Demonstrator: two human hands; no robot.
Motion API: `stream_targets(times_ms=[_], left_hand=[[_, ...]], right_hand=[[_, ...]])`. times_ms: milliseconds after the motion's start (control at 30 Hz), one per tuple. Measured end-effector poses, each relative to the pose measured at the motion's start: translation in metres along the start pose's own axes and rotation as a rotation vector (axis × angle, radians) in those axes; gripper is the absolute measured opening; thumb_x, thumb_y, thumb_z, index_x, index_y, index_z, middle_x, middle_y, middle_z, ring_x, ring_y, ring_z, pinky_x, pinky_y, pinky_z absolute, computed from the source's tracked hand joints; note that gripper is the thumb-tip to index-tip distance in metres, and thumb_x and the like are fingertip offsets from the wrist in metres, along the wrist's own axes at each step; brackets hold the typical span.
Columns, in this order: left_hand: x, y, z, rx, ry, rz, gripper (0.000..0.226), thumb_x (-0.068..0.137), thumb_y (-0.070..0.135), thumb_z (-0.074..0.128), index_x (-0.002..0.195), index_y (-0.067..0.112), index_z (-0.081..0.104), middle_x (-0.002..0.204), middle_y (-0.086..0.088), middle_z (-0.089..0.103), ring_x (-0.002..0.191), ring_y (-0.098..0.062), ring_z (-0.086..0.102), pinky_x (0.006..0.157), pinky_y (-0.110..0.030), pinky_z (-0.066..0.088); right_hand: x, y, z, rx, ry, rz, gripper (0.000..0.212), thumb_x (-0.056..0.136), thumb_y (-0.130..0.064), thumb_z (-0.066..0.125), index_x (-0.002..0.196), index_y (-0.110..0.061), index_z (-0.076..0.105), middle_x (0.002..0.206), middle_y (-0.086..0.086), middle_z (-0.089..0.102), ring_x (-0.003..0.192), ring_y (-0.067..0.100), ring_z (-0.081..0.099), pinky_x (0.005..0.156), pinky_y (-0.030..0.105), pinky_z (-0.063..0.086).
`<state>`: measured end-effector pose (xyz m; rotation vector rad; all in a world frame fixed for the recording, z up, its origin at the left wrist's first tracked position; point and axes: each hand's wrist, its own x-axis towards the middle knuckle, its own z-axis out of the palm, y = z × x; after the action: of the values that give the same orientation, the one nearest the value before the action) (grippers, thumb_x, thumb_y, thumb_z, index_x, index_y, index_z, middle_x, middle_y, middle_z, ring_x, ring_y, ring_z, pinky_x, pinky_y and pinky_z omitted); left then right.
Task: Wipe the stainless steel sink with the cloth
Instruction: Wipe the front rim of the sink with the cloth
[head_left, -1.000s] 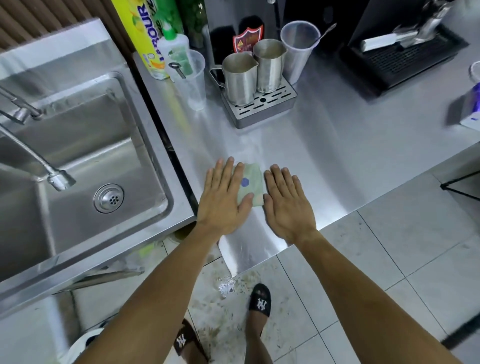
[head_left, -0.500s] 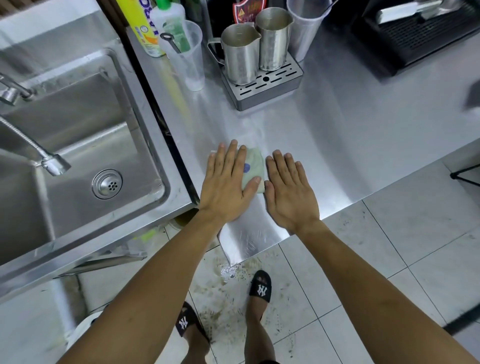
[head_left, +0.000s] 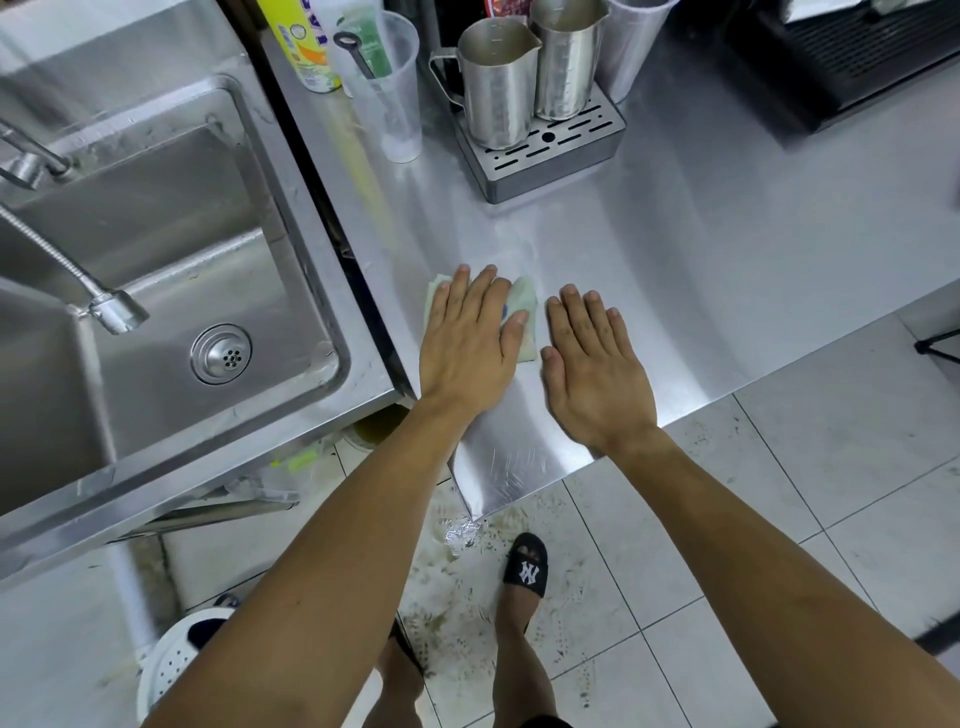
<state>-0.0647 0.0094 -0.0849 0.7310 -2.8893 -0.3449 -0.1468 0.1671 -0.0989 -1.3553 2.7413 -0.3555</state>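
A pale green cloth (head_left: 525, 312) lies flat on the steel counter (head_left: 727, 249), just right of the sink. My left hand (head_left: 467, 345) presses flat on top of it and covers most of it, with the thumb over its right edge. My right hand (head_left: 592, 364) rests flat on the bare counter beside the cloth, a small gap apart, holding nothing. The stainless steel sink (head_left: 291, 218) is at the left, with a round drain (head_left: 222, 354) and a flexible faucet (head_left: 111, 309) hanging over the basin.
Behind my hands stand two steel pitchers (head_left: 498, 88) on a slotted drip tray (head_left: 550, 156), a clear plastic cup (head_left: 392, 88) and a yellow bottle (head_left: 304, 47). A black machine tray (head_left: 841, 57) sits at the back right. A narrow gap separates sink and counter.
My left hand has slid the cloth a little to the left, opening a gap to my right hand. The view has dipped and drawn closer to the counter.
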Motion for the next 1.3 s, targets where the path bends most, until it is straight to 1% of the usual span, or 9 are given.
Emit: stream_targets(times_ms=[133, 267, 367, 500, 600, 767, 933, 1167, 1300], left_hand=[[-0.001, -0.001, -0.006, -0.018, 0.097, 0.018, 0.038, 0.108, 0.034, 0.037, 0.127, 0.009, 0.058, 0.130, -0.009, 0.062, 0.121, -0.032, 0.055, 0.112, -0.046, 0.036], [-0.030, -0.028, -0.042, -0.040, 0.275, -0.115, 0.035, 0.109, 0.031, 0.040, 0.123, 0.005, 0.059, 0.121, -0.013, 0.063, 0.106, -0.033, 0.054, 0.105, -0.045, 0.039], [-0.074, -0.070, -0.070, -0.006, 0.323, -0.235, 0.036, 0.110, 0.031, 0.040, 0.127, 0.004, 0.056, 0.124, -0.014, 0.060, 0.113, -0.034, 0.051, 0.107, -0.052, 0.038], [-0.099, -0.108, -0.053, 0.020, 0.029, -0.340, 0.058, 0.111, 0.040, 0.023, 0.161, 0.011, 0.022, 0.168, -0.011, 0.025, 0.154, -0.031, 0.022, 0.125, -0.053, 0.018], [-0.105, -0.111, -0.042, 0.036, -0.037, -0.300, 0.060, 0.110, 0.041, 0.016, 0.164, 0.017, 0.005, 0.172, -0.004, 0.011, 0.158, -0.025, 0.010, 0.128, -0.049, 0.010], [-0.140, -0.139, -0.049, 0.078, -0.046, -0.237, 0.060, 0.110, 0.044, 0.020, 0.164, 0.017, 0.015, 0.170, -0.001, 0.020, 0.158, -0.023, 0.014, 0.129, -0.044, 0.010], [-0.106, -0.118, -0.043, 0.046, -0.031, -0.445, 0.062, 0.108, 0.043, 0.010, 0.163, 0.015, 0.012, 0.171, -0.004, 0.017, 0.158, -0.027, 0.011, 0.128, -0.046, 0.007], [-0.113, -0.122, -0.046, 0.008, -0.083, -0.236, 0.061, 0.109, 0.046, 0.013, 0.164, 0.020, 0.010, 0.171, -0.002, 0.013, 0.158, -0.022, 0.009, 0.128, -0.044, 0.011], [-0.141, -0.148, -0.056, 0.055, -0.113, -0.342, 0.060, 0.109, 0.045, 0.015, 0.164, 0.019, 0.013, 0.170, -0.001, 0.018, 0.158, -0.022, 0.012, 0.128, -0.042, 0.010]], right_hand=[[0.000, -0.001, -0.002, 0.009, -0.012, 0.009, 0.059, 0.109, -0.036, 0.022, 0.162, -0.010, 0.023, 0.170, 0.011, 0.017, 0.159, 0.028, 0.009, 0.130, 0.045, 0.007], [-0.002, -0.001, -0.005, 0.043, -0.026, 0.025, 0.060, 0.109, -0.037, 0.019, 0.163, -0.012, 0.019, 0.171, 0.008, 0.013, 0.159, 0.026, 0.004, 0.130, 0.044, 0.003], [-0.001, -0.019, -0.011, 0.177, -0.029, 0.074, 0.062, 0.107, -0.038, 0.016, 0.163, -0.010, 0.015, 0.172, 0.010, 0.007, 0.159, 0.026, -0.002, 0.129, 0.042, -0.002], [0.005, -0.088, -0.009, 0.303, -0.058, -0.108, 0.059, 0.109, -0.033, 0.023, 0.163, -0.010, 0.017, 0.171, 0.007, 0.008, 0.159, 0.023, -0.004, 0.130, 0.040, -0.003], [0.010, -0.128, 0.003, 0.347, -0.121, -0.184, 0.059, 0.109, -0.034, 0.022, 0.163, -0.011, 0.017, 0.172, 0.005, 0.008, 0.159, 0.020, -0.004, 0.129, 0.036, -0.005], [0.013, -0.145, 0.019, 0.298, -0.132, -0.189, 0.060, 0.108, -0.036, 0.020, 0.162, -0.010, 0.022, 0.171, 0.007, 0.013, 0.159, 0.022, 0.000, 0.129, 0.035, -0.006], [0.019, -0.143, 0.029, 0.167, -0.077, -0.209, 0.058, 0.107, -0.032, 0.024, 0.160, -0.007, 0.027, 0.169, 0.011, 0.020, 0.159, 0.029, 0.009, 0.130, 0.042, 0.003], [0.012, -0.141, 0.028, 0.132, -0.004, -0.093, 0.056, 0.107, -0.025, 0.028, 0.160, -0.008, 0.028, 0.169, 0.010, 0.023, 0.158, 0.031, 0.013, 0.130, 0.046, 0.007], [0.012, -0.143, 0.028, 0.101, -0.031, -0.092, 0.059, 0.106, -0.028, 0.024, 0.161, -0.008, 0.024, 0.170, 0.012, 0.016, 0.158, 0.031, 0.009, 0.130, 0.045, 0.004]])
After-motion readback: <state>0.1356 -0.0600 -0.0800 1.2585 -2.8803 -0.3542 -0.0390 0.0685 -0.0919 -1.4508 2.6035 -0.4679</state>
